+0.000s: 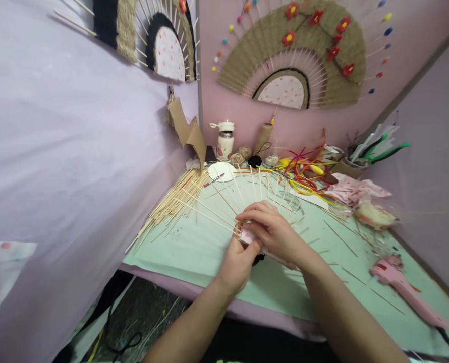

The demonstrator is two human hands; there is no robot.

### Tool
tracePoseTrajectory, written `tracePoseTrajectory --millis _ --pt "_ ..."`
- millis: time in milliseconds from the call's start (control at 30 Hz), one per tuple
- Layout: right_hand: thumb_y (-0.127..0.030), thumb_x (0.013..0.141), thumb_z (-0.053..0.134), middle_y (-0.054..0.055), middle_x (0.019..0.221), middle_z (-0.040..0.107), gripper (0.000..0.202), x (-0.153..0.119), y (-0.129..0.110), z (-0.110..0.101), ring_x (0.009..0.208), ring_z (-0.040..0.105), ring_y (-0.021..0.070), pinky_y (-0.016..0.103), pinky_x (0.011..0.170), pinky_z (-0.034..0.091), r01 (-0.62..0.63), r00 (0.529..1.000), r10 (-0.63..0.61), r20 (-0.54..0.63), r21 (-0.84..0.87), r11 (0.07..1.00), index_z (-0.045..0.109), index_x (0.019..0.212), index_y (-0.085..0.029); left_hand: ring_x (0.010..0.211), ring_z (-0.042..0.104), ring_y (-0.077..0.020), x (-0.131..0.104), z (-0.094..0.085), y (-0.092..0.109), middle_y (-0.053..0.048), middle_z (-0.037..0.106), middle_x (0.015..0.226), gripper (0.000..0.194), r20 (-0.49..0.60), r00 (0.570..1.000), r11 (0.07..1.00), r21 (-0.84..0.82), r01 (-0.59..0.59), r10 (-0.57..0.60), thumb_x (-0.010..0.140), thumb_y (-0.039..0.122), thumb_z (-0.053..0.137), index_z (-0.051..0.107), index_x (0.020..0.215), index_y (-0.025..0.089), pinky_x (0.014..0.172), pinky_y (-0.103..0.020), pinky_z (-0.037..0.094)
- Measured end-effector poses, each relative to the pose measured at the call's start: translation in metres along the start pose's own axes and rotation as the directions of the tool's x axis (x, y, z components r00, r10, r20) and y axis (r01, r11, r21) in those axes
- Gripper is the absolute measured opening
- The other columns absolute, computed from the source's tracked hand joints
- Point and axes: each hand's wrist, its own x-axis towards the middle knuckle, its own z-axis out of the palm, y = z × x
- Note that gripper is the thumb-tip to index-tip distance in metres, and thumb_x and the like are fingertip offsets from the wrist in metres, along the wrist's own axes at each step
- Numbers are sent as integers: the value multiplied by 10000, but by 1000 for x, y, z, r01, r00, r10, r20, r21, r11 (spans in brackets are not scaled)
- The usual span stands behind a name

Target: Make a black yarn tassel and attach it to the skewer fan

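Note:
A half-made fan (pixel 248 236) with a white, red-dotted covering is between my hands, above the table. Thin wooden sticks (pixel 209 214) spread out from its curved edge toward the back and left. My left hand (pixel 238 264) grips its left end from below, thumb on the dotted covering. Over the top lies my right hand (pixel 272 227), its bent fingers pressing the covering near the base of the sticks. The two hands nearly touch. Much of the fan's base is hidden behind my right hand and wrist.
A pile of loose sticks (pixel 171 204) lies at left. A pink glue gun (pixel 408 292) with a cable rests at right. Behind are a white bottle (pixel 225 143), coloured pipe cleaners (pixel 303 171) and a holder with green-handled tools (pixel 351 166). A finished fan (pixel 243 60) hangs on the wall.

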Motion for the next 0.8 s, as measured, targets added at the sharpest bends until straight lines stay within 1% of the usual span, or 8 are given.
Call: tracePoseTrajectory --millis 67,133,233,300,367,500,700,800 --pt "-90 898 540 31 906 649 201 1 0 0 928 546 190 390 882 385 11 1000 -11 22 4 1000 680 926 -231 1150 536 -183 -1 1 1 -43 617 1186 389 3 1000 1000 -2 3 -3 781 241 721 596 1149 240 1003 -308 405" --pt "-91 902 538 21 857 644 198 2 -2 0 898 545 184 389 872 377 8 999 -8 36 1 1000 680 869 -225 1095 560 -177 -2 1 1 -43 636 1142 340 -24 1000 1000 -11 17 -17 766 243 736 622 1086 231 961 -291 424" --pt "-119 915 527 24 847 645 190 2 -5 0 897 547 189 393 865 379 6 999 -5 35 -19 1000 674 858 -225 936 595 -160 -3 1 2 -34 660 1004 310 -70 996 998 -31 59 -61 727 251 770 640 1005 216 831 -263 457" --pt "-138 921 517 31 851 647 184 1 -6 -1 899 549 196 396 862 388 5 1000 -4 16 -43 999 666 858 -226 836 590 -145 -4 2 2 -22 656 923 330 -94 991 995 -44 91 -95 705 264 788 640 994 211 740 -246 453" --pt "-142 921 508 38 857 648 184 -1 -6 -2 898 547 202 396 856 402 -3 1000 2 -16 -70 998 659 858 -226 790 580 -135 -5 2 2 -15 651 903 364 -113 986 992 -54 116 -121 690 274 798 635 1010 214 692 -238 440" --pt "-125 918 492 49 878 642 189 -3 -7 -3 892 545 201 367 822 439 -28 998 24 -57 -74 997 653 885 -219 774 570 -130 -7 2 4 -4 639 906 416 -136 979 986 -92 140 -152 674 282 799 622 1046 221 675 -245 441" --pt "-102 900 523 42 880 652 167 -5 -10 -2 894 562 192 355 832 451 -20 997 15 -82 -58 998 650 914 -211 896 580 -161 -8 -1 6 -41 629 1016 330 -4 990 966 -216 140 -144 846 436 628 617 1086 210 720 -270 473" --pt "-126 913 517 46 890 652 160 -7 -8 -4 906 567 200 360 827 461 -10 994 1 -106 -84 996 648 916 -218 989 586 -188 -8 -1 7 -71 629 1125 375 2 991 968 -215 132 -135 880 471 581 609 1149 212 758 -273 482"
